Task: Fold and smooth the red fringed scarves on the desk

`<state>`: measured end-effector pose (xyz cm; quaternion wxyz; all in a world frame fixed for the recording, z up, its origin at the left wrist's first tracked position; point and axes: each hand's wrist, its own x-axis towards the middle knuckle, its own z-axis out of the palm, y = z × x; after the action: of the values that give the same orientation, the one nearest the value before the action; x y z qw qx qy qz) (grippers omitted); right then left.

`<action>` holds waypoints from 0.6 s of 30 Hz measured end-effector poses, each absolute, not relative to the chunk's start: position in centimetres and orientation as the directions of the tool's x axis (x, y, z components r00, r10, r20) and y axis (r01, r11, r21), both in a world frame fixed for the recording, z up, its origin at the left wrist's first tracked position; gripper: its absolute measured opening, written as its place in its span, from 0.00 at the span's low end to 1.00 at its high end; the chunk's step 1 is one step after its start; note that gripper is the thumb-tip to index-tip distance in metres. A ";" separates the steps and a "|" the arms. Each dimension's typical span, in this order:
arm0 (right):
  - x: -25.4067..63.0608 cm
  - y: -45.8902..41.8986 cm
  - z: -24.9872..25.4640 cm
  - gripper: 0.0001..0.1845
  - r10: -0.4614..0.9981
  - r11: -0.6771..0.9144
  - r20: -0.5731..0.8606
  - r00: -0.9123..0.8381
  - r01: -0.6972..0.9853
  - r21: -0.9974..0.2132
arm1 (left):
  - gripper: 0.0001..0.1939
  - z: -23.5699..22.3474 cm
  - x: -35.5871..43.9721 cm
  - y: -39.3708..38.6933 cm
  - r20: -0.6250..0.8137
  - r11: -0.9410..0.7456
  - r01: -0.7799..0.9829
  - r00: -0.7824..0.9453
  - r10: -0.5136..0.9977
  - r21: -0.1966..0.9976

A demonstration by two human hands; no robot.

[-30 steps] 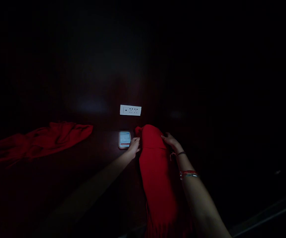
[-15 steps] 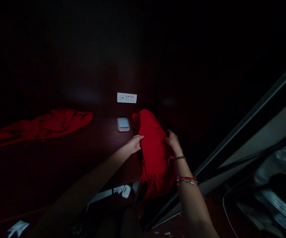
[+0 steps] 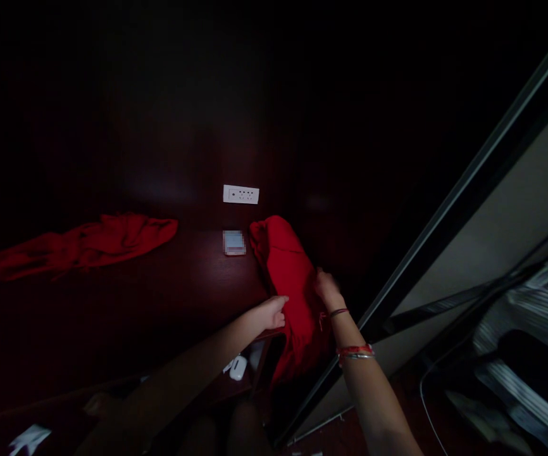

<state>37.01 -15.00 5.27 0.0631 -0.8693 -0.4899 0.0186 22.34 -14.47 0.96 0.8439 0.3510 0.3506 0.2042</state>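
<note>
A red scarf [image 3: 289, 259] lies folded over the right end of the dark wooden desk, and its lower part hangs past the front edge. My left hand [image 3: 273, 314] pinches the scarf's left edge near that corner, thumb on top and fingers tucked under. On the opposite side, my right hand [image 3: 327, 288] grips the right edge; its fingertips are partly hidden and slightly blurred. A second red cloth [image 3: 112, 244], bunched and long, rests on the desk to the left, touched by neither hand.
A small blurred-out square item [image 3: 234, 243] sits on the desk below a white wall socket [image 3: 240, 194]. A white earbud case [image 3: 238, 368] lies in the open shelf under the desktop. At right stand a dark frame [image 3: 397, 278] and a striped chair-like thing [image 3: 540, 316].
My left hand has slid down and right along the scarf's edge, and my right hand is slightly lower. The scarf's fringed lower end is now bunched. The view has shifted a little.
</note>
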 end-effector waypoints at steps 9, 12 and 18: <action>37.3 -17.1 6.8 0.20 0.894 -0.434 0.045 0.445 0.887 -0.158 | 0.06 0.1 21.3 -14.7 -0.519 0.732 0.000 0.705 0.483 0.681; 37.0 -17.4 6.7 0.17 0.883 -0.465 0.054 0.466 0.885 -0.032 | 0.10 -0.7 22.0 -15.8 -0.575 0.724 0.129 0.706 0.414 0.678; 35.7 -16.9 5.8 0.17 0.876 -0.469 0.163 0.454 0.881 0.067 | 0.23 -1.0 20.7 -13.1 -0.550 0.354 0.431 0.737 0.393 0.830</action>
<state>35.72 -16.86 5.80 0.0133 -0.8525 -0.5153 -0.0872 20.72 -13.13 -1.03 0.7388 0.5680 0.3624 -0.0128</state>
